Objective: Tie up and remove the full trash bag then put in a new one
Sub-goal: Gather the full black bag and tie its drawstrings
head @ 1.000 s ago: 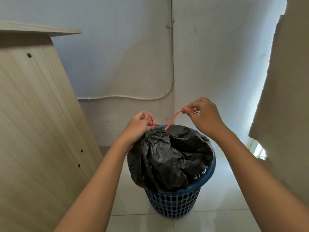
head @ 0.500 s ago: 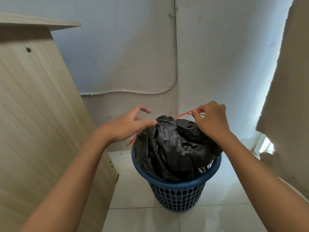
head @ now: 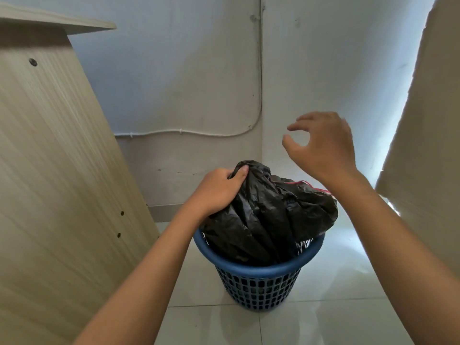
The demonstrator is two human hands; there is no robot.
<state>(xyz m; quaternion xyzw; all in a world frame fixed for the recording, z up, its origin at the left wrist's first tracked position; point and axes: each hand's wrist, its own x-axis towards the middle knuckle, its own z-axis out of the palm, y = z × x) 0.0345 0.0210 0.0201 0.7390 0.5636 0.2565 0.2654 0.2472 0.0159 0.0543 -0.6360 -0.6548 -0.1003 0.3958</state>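
A full black trash bag bulges out of a blue perforated plastic bin standing on the tiled floor. My left hand grips the gathered top of the bag at its upper left. A red drawstring lies loose across the bag's right side. My right hand hovers above and to the right of the bag, fingers apart and curled, holding nothing.
A tall light-wood cabinet stands close on the left of the bin. White walls meet in a corner behind it, with a thin cable along them. A pale curtain or panel hangs at the right. The floor is of pale tiles.
My right hand has let go of the red drawstring and risen above the bag, opening. My left hand has moved from the string onto the bag's top and closed on it.
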